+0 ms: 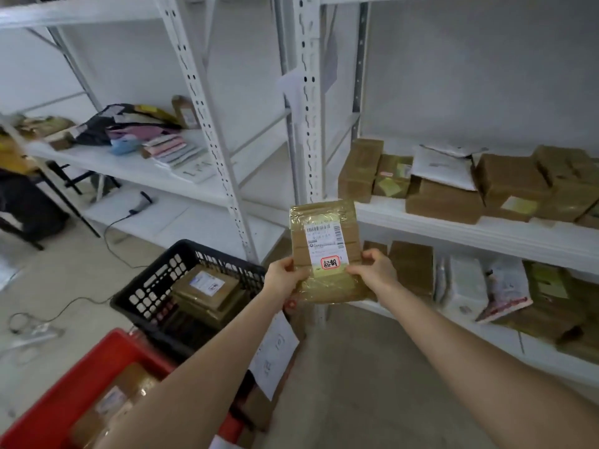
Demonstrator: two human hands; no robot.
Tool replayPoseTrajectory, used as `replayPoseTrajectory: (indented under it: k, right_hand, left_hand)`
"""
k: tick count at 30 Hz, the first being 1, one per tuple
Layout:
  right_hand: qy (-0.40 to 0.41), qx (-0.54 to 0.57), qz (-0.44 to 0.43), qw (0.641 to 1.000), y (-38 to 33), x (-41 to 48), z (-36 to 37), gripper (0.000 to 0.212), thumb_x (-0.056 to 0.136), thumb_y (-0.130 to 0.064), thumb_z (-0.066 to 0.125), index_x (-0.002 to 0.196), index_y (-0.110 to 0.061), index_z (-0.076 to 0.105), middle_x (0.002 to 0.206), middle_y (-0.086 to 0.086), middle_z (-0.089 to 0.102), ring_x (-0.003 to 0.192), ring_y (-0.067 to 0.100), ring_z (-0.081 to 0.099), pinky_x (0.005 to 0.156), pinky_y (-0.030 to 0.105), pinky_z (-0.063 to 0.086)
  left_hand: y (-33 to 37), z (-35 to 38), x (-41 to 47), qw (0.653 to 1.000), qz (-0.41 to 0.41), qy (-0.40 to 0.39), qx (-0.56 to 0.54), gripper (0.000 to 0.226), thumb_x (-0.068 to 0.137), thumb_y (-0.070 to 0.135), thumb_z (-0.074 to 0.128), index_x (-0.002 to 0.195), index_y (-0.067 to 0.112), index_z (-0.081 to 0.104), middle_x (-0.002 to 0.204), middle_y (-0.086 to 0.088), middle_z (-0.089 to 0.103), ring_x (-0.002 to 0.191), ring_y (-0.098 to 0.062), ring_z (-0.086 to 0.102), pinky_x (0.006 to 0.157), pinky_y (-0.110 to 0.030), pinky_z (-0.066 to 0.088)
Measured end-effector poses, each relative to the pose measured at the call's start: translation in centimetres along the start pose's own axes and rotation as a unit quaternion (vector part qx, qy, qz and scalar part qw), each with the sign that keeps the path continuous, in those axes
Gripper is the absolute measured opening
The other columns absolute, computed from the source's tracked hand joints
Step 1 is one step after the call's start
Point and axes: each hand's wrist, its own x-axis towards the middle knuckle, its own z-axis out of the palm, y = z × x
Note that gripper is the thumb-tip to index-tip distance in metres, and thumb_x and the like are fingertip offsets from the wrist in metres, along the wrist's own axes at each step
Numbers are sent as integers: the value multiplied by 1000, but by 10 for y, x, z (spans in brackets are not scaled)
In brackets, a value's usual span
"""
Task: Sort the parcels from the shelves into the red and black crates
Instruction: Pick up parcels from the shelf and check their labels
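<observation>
1. Here, far left of the white shelf post [311, 131] and lowest in view, sits the red crate [64, 390]. It is rigid plastic with a brown taped parcel inside.
2. Nearer the post, still on its left, the black crate [152, 286] stands on the floor. Its plastic walls are pierced like a lattice, and flat brown boxes with white labels are stacked inside.
3. Just left of the post, the left hand [285, 275] grips the lower left edge of the held parcel [324, 254], thumb on the front.
4. Directly in front of the post's lower part, the held parcel is up in the air, upright, with its long axis vertical. It is a flat brown packet under glossy, wrinkled clear tape, and its white label [325, 243] faces the wearer.
5. Just right of the post, the right hand [376, 270] pinches the lower right edge in the same way.
6. Both crates lie below and to the left of the parcel, so the left arm is likely nearer for the drop. The black crate is the closer one.
7. Right of the post, the shelf parcels [505, 186] wait in two tiers: blocky brown cartons and soft white mailers.
</observation>
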Motion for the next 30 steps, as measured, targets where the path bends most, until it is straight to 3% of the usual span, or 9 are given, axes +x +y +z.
replayPoseTrajectory:
  k: [6,11,17,21,26,30]
  right_hand:
    - [-80,-35,-4,996,-15,17,98,46,76,-16,77,118,-14,57,114,4,60,95,20,57,81,31,47]
    - [-139,-55,-7,989,-24,27,179,50,80,-19,75,126,-14,55,122,5,60,96,18,55,79,30,45]
    - [-255,-79,42,963,-27,43,260,65,78,-22,78,136,-13,49,129,5,59,109,24,59,94,42,51]
    - [-325,-91,87,937,-31,60,304,63,83,-19,75,139,-13,46,128,8,58,105,24,59,87,40,53]
    - [-369,-108,111,917,-28,99,362,70,83,-19,75,144,-18,40,134,7,54,108,22,55,77,35,51]
    - [-396,-140,99,902,-22,136,414,72,78,-28,78,141,-17,44,133,7,56,116,24,55,98,42,49]
  left_hand:
    - [-53,-78,27,996,-71,59,-3,24,85,5,66,107,15,65,102,-7,71,94,-25,69,82,-46,58]
    - [-91,-138,39,988,-108,111,-21,28,86,7,65,113,12,64,98,-1,69,87,-19,68,73,-36,59]
    - [-129,-187,47,978,-137,149,-52,38,83,12,67,119,18,60,101,4,67,95,-17,67,87,-40,56]
    - [-152,-203,55,969,-161,174,-65,40,79,19,72,116,20,56,111,2,66,99,-15,65,89,-36,55]
    - [-169,-218,82,957,-182,221,-56,55,75,26,78,122,24,50,108,9,63,96,-9,63,82,-27,54]
    - [-178,-233,116,938,-217,260,76,87,70,39,79,142,28,31,128,4,53,109,-14,58,88,-32,52]
